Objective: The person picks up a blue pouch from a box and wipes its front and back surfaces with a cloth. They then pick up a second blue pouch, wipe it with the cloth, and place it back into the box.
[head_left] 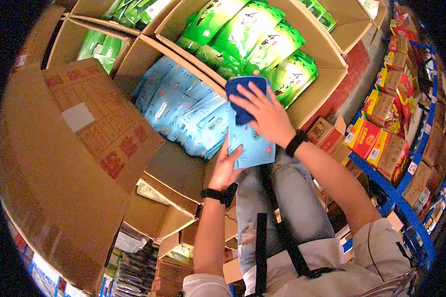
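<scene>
In the head view my left hand (225, 167) grips the lower left edge of a light blue packet (255, 148), thumb on its front. Over the packet's upper part, my right hand (267, 116) holds a dark blue cloth (240, 94) against the surface. Its fingers are stretched out and slightly apart on top of the cloth, covering part of it. Both wrists wear black bands. Beside the held packet, an open cardboard box contains a pile of similar light blue packets (178, 106).
Green packets (262, 37) fill the cardboard box beyond. A large closed carton (74, 163) stands at left. On the right, red and yellow boxes (364, 138) sit on shelving with a blue frame (401, 198). My legs are below the packet.
</scene>
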`<state>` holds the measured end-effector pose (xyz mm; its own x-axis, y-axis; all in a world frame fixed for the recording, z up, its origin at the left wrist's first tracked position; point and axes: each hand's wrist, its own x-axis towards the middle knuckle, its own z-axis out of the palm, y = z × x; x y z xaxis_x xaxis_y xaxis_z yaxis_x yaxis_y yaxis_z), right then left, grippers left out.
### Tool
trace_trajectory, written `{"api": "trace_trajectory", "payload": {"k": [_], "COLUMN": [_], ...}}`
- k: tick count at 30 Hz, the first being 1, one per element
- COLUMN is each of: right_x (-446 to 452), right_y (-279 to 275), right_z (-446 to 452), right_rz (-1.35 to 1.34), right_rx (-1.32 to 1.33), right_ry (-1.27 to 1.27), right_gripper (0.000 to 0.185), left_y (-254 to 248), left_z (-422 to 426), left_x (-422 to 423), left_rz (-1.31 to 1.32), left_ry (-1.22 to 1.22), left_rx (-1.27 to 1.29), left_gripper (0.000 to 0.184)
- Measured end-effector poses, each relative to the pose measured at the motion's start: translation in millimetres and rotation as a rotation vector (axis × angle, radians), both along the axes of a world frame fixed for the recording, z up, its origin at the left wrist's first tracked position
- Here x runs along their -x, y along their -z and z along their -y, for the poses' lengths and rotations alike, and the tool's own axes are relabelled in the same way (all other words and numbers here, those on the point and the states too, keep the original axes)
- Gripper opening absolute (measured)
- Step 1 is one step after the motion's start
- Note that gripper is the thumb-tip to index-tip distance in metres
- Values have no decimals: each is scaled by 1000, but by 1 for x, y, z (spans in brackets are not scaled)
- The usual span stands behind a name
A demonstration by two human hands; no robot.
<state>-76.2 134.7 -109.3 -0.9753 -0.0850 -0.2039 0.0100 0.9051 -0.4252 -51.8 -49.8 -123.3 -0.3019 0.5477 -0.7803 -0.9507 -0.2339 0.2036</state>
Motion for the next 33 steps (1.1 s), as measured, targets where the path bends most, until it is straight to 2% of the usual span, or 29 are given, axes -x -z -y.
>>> {"api": "trace_trajectory", "payload": {"k": [3,6,8,9,11,12,14,15,16,19,21,23,25,27,29,33], "right_x": [7,-13,-35,-50,-68,-68,-61,-55,-43,-1,21,29,25,5,-18,-74], "right_y": [17,17,-3,-12,-22,-20,-20,-13,-8,10,43,55,64,62,54,19], "right_z": [4,19,33,38,44,40,32,27,23,9,-7,-17,-22,-16,-4,18], "right_rz": [-53,-40,68,104,177,178,201,145,108,-51,-135,-70,14,2,-125,102], "right_rx": [169,265,203,263,324,322,127,85,81,45,186,264,596,552,556,521], "right_ry": [332,351,142,89,81,73,-27,1,57,202,353,451,675,668,720,791], "right_gripper": [70,67,66,68,70,70,70,70,69,61,55,49,46,48,54,59], "left_y": [4,10,11,12,13,18,12,8,-3,-1,-2,-3,-6,-4,1,-7], "left_z": [-7,-10,-9,-8,-5,-2,-7,-9,-16,-18,-18,-18,-19,-20,-20,-30], "left_x": [-1,-7,-11,-13,-18,-26,-28,-30,-25,-29,-29,-26,-25,-28,-35,-37], "left_rz": [-11,-30,-47,-47,-18,-65,-62,-59,-24,-20,-4,-2,-15,-23,-37,50], "left_ry": [-51,-109,-127,-132,-103,-129,-127,-118,-57,-65,-86,-119,-119,-124,-123,-190], "left_rx": [-23,-54,-13,-12,6,-74,-56,-37,102,100,67,15,11,9,-36,-77], "left_gripper": [61,60,59,59,58,59,58,58,58,58,58,58,57,57,58,57]}}
